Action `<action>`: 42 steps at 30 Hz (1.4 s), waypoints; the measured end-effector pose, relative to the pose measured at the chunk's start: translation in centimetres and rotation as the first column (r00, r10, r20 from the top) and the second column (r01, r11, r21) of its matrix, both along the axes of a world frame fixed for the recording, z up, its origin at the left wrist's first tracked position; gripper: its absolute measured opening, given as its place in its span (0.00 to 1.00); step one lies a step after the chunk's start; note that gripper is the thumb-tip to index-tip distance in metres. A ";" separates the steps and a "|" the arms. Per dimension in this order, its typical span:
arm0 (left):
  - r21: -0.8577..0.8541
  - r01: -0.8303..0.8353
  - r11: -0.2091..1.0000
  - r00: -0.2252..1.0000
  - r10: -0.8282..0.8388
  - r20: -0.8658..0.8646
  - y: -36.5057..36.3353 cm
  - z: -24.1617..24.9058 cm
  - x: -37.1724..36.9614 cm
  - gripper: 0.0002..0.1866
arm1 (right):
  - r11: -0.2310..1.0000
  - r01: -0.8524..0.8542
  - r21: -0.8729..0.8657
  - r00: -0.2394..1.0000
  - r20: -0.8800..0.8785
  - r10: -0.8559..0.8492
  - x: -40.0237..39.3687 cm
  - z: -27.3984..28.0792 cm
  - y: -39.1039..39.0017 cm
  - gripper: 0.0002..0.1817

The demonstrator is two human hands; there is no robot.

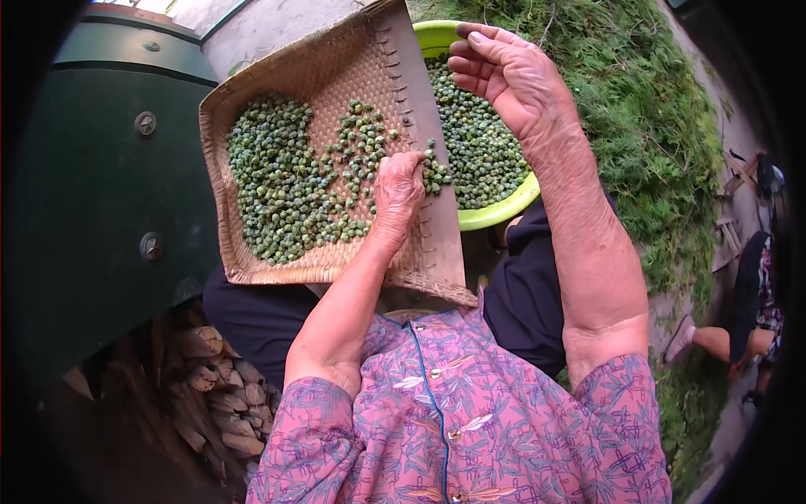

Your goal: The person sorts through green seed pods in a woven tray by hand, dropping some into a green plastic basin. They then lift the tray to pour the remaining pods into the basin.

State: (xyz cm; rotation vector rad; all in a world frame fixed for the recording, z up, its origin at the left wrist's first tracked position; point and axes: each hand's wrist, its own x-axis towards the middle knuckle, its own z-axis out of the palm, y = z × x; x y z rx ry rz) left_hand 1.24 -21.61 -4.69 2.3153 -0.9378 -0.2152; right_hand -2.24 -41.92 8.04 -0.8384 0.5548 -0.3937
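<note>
A woven tray with a flat lip on its right side lies tilted across my lap. Small round green berries are heaped on its left half, with looser ones in the middle. My left hand rests on the tray by the lip, fingers bent and pressed together; its fingertips are partly hidden, and a few berries lie right beside them on the lip. Under the lip stands a lime-green basin full of the same berries. Above the basin my right hand is raised, fingers loosely curled and slightly apart, with nothing visible in it.
Cut green branches cover the ground on the right. A dark green metal panel stands close on the left, with split firewood below it. Another person's foot in a pink shoe shows at the far right.
</note>
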 end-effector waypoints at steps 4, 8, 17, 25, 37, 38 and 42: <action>-0.081 -0.093 0.992 0.990 0.101 0.097 -0.3 -0.7 1.8 0.08 | 1.000 -0.009 0.007 1.000 0.005 0.009 0.0 0.0 0.0 0.10; 0.046 -0.046 0.998 0.970 0.034 0.241 -1.3 -1.3 3.3 0.06 | 1.000 -0.008 0.007 1.000 -0.001 0.008 0.1 0.0 0.0 0.09; 0.057 0.161 0.985 0.901 -0.171 0.400 -2.0 -3.3 4.7 0.03 | 0.999 -0.047 -0.014 0.999 -0.003 0.047 0.0 -0.1 -0.2 0.11; -0.106 0.082 0.991 0.993 -0.072 0.093 0.8 -0.8 4.3 0.05 | 0.997 -0.022 0.071 0.999 0.027 0.020 -0.3 0.6 0.0 0.11; 0.237 0.536 0.810 0.663 -0.230 -0.712 16.0 12.0 -1.8 0.10 | 0.984 -0.039 0.177 0.999 0.019 0.036 0.1 0.5 0.5 0.11; 0.332 0.582 0.742 0.741 -0.315 -0.593 15.7 12.9 -2.2 0.12 | 0.986 -0.024 0.167 1.000 0.007 0.023 0.2 0.4 0.6 0.11; 0.348 0.599 0.721 0.790 -0.464 -0.401 15.2 13.3 -2.6 0.09 | 0.989 -0.015 0.150 1.000 0.005 0.015 0.4 -0.4 0.1 0.09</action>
